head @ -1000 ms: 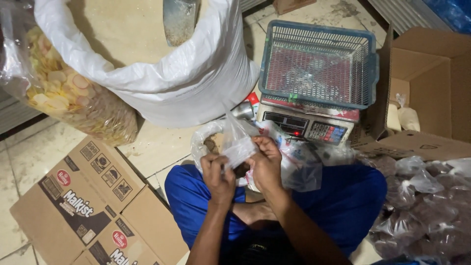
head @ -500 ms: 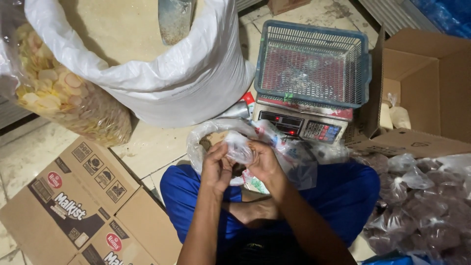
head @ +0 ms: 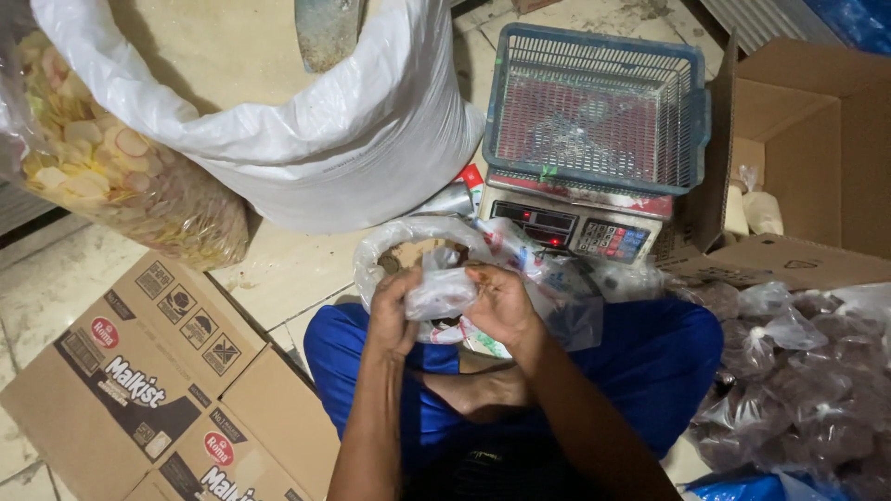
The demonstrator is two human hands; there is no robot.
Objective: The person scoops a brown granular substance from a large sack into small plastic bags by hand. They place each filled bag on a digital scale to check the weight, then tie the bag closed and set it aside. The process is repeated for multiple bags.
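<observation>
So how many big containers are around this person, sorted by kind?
Cardboard boxes: 2, one flattened at the left, one open at the right
Big white sack: 1
Clear bag of pale crackers: 1
Blue basket on the scale: 1
Total: 5

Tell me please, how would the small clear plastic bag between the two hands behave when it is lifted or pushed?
The small clear bag looks crumpled and thin, so it is probably floppy and light. Its glossy film may slip, which could be why the left hand and right hand both pinch it. It seems unlikely to roll or break.
</observation>
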